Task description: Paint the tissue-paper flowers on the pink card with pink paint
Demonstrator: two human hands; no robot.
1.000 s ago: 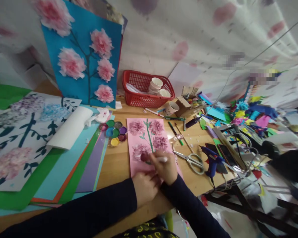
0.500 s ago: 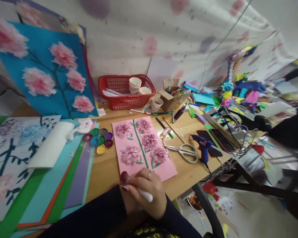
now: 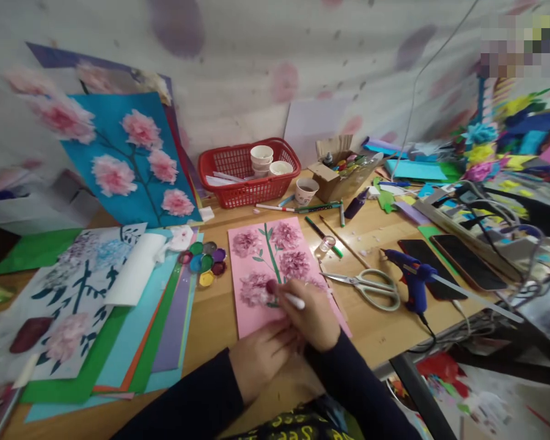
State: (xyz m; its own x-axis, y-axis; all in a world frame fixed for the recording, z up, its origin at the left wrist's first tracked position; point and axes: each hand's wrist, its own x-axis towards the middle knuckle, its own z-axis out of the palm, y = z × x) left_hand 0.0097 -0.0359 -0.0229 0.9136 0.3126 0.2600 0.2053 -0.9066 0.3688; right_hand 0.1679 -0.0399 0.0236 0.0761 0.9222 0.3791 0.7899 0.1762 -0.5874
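Observation:
My right hand is closed around the white handle of a sponge dauber with a round dark-red tip. That tip is over the pink sheet, at the edge of a dark-pink flower; whether it touches is unclear. The sheet bears several such flowers on a painted green stem with leaves. My left hand lies by the sheet's lower edge, fingers stretched out, their tips partly hidden beneath my right hand. Left of the sheet is a cluster of small paint pots.
Scissors, a blue glue gun and two phones lie to the right. Behind stand a red basket with paper cups and a blue flower picture. Coloured sheets cover the left. A blurred dark-red pad shows at lower left.
My right hand has moved up over the pink sheet with the dauber. My left hand, mostly hidden before, now shows beside the lower edge. The view has shifted left.

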